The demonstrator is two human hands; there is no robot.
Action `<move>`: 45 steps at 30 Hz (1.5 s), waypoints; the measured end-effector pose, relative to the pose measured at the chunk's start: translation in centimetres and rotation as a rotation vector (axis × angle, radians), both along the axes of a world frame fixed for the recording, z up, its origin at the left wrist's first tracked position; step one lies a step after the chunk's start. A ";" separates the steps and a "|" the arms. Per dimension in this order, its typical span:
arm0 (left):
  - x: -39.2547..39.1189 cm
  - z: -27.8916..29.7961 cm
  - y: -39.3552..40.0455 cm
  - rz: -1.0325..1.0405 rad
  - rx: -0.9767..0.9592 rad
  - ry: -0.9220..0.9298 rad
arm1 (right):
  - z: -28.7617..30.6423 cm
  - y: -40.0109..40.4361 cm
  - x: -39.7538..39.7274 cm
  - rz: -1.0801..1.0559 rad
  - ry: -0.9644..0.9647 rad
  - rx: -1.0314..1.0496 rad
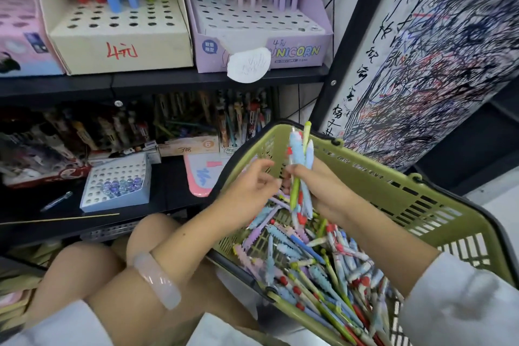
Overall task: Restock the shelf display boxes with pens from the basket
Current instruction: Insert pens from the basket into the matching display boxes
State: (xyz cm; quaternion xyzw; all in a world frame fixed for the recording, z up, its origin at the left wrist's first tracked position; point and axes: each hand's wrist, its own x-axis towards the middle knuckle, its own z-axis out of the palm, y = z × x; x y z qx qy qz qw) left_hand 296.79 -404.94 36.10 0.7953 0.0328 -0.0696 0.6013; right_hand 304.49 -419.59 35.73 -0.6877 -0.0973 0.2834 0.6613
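Several pens [300, 166] stand bunched in our right hand [317, 185] above the basket [393, 188]; our left hand [252, 185] hovers beside them, fingers loosely curled, holding nothing we can see. We advise sorting by type before filling the unicorn box [297, 50].

Viewpoint: head-worn wide-angle camera, looking forward and down
Near: basket [393, 191] at 5 o'clock, close below
Far: shelf [168, 81] at 11 o'clock, near
Shared views: single view only
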 end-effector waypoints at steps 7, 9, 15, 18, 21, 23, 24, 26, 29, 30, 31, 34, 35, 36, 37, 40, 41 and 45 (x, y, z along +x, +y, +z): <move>-0.7 2.9 -0.8 0.060 -0.491 0.038 | 5.3 4.1 -2.7 -0.022 -0.232 0.086; -1.1 4.4 0.4 0.028 -0.463 -0.004 | 6.7 4.7 -2.8 0.028 -0.289 0.042; -1.9 7.5 3.4 0.014 -0.546 -0.100 | 10.4 6.9 -3.1 0.218 -0.262 0.096; -2.4 8.6 4.2 0.034 -0.680 -0.192 | 11.6 8.6 -3.4 0.295 -0.280 0.088; -2.8 9.7 5.6 0.123 -0.647 -0.257 | 12.9 10.4 -3.1 0.253 -0.408 0.068; -2.8 10.2 6.9 0.200 -0.495 -0.289 | 14.0 11.5 -2.4 0.180 -0.561 -0.001; -2.8 10.5 7.5 0.235 -0.414 -0.309 | 14.5 11.9 -2.0 0.135 -0.617 -0.025; -2.5 10.9 8.6 0.292 -0.321 -0.352 | 15.4 12.6 -1.6 0.048 -0.667 0.001; -1.9 11.3 9.6 0.349 -0.224 -0.404 | 16.3 13.5 -0.9 -0.009 -0.650 0.082; -1.6 11.4 9.8 0.369 -0.205 -0.408 | 16.7 13.8 -0.6 -0.006 -0.650 0.088; -1.3 11.6 10.1 0.391 -0.191 -0.408 | 17.1 14.0 -0.2 -0.010 -0.657 0.090; -0.3 12.0 11.2 0.444 -0.206 -0.388 | 19.3 14.4 2.3 -0.119 -0.680 0.137; 0.0 12.2 11.8 0.459 -0.218 -0.383 | 20.3 14.4 3.5 -0.184 -0.689 0.160; 0.3 12.4 12.3 0.476 -0.222 -0.382 | 21.2 14.5 4.8 -0.243 -0.715 0.170; 0.5 12.5 12.9 0.490 -0.230 -0.386 | 22.0 14.7 6.1 -0.291 -0.760 0.151; 1.4 12.8 14.4 0.509 -0.283 -0.405 | 23.0 16.2 10.0 -0.368 -0.919 -0.035; 1.6 12.9 14.8 0.508 -0.293 -0.408 | 22.9 17.0 11.1 -0.377 -0.944 -0.096; 2.4 12.8 16.1 0.495 -0.300 -0.405 | 21.7 20.0 14.2 -0.340 -0.958 -0.229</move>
